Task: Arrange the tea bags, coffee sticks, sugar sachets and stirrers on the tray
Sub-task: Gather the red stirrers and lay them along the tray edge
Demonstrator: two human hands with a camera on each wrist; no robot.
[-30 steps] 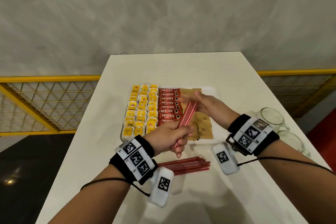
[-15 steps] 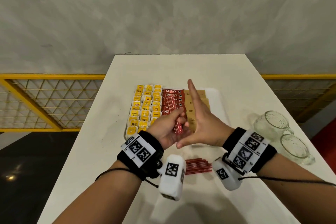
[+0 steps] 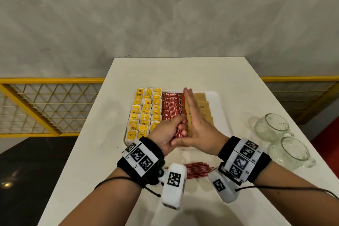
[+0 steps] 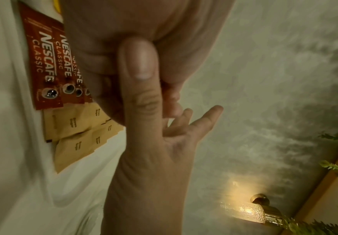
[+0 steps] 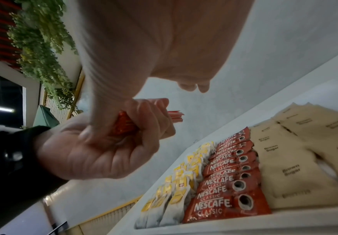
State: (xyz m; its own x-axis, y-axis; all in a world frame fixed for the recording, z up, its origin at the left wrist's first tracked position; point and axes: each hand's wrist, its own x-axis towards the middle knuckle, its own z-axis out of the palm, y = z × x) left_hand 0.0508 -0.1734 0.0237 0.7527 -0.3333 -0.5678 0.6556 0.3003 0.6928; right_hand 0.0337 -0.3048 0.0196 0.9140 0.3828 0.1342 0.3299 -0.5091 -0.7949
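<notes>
Because my left hand (image 3: 166,132) has only its curled fingers and thumb round the lower part of the stirrers (image 3: 175,117), the bundle could fan out or shed a stick onto the coffee sticks (image 3: 172,97) below, I judge, if I loosen before the ends are level. To the left of it, the tea bags (image 3: 145,113) sit in neat yellow rows on the tray (image 3: 218,104), and a dropped stirrer could skid across and nudge them crooked. The bundle itself hangs above the tray's near middle, its long axis running from my palm away toward the far edge of the table (image 3: 183,71), top end tilted slightly left, tips pointing away from me. Next over, my right hand (image 3: 200,130) is flat, fingers straight and together, standing on edge just beside the bundle, its thumb lying under my left hand's fingers; a hard tap from it could, I think, knock sticks askew. Right of that lie the sugar sachets (image 3: 203,106), and a spare pile of stirrers (image 3: 197,169) waits on the table near my wrists
</notes>
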